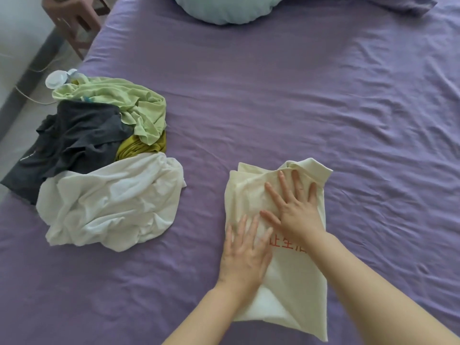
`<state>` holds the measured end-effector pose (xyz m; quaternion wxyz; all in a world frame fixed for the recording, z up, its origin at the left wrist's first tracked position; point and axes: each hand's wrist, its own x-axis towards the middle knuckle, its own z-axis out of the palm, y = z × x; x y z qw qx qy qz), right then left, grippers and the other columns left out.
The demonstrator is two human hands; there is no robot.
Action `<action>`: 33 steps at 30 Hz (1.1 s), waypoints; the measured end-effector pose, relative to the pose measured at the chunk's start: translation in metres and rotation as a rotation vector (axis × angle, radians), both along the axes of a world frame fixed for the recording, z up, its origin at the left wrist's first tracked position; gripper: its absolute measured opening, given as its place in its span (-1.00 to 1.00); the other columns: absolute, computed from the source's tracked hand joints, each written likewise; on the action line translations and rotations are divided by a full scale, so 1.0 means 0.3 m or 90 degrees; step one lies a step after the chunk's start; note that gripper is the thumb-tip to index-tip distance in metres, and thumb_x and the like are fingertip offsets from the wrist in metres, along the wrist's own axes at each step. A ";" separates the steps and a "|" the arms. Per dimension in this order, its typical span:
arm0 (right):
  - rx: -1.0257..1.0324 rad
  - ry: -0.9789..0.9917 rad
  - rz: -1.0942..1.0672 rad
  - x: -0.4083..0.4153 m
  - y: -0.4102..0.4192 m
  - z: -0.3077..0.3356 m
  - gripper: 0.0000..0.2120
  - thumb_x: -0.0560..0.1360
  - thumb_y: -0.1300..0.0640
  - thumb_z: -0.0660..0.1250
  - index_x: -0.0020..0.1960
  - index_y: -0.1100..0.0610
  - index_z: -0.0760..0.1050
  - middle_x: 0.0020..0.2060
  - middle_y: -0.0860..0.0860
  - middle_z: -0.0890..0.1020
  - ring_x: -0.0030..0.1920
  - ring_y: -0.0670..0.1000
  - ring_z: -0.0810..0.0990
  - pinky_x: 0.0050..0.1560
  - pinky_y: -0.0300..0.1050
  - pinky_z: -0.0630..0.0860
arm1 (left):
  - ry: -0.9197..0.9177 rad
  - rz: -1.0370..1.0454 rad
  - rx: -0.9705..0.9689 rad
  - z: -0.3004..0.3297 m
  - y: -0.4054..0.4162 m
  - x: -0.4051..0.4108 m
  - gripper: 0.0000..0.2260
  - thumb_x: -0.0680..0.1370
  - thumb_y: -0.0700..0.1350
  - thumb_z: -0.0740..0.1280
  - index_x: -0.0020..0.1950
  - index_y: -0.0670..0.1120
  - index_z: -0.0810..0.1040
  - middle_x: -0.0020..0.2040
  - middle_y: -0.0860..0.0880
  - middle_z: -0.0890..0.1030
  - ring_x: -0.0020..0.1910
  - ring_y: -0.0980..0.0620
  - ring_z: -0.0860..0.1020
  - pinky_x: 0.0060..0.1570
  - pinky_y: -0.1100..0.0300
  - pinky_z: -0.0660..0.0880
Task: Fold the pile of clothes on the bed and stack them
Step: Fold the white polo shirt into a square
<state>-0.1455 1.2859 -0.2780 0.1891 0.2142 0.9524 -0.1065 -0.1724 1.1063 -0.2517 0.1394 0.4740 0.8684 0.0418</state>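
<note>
Where the right hand presses, the shirt's red lettering hides.

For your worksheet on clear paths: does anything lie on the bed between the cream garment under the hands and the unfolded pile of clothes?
Nothing visible does. Only bare purple bedsheet separates the folded cream garment with red print, pressed flat by left hand and right hand, from the crumpled pile of clothes.

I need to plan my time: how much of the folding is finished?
Done: nothing stacked yet. In hand: the left hand and right hand press flat on the cream shirt, partly folded. Left: the pile of white, dark grey, green and mustard clothes.
</note>
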 end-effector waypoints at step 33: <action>-0.512 0.410 -0.707 0.978 -0.614 0.497 -0.70 0.50 0.28 0.35 0.04 -0.11 0.59 0.01 -0.28 0.50 -0.23 -0.09 0.53 -0.19 -0.43 0.46 | -0.743 0.895 0.379 0.418 -0.518 0.603 -0.39 0.53 -0.20 0.38 0.46 0.24 0.27 0.09 -0.04 0.63 0.07 -0.03 0.62 0.08 -0.13 0.56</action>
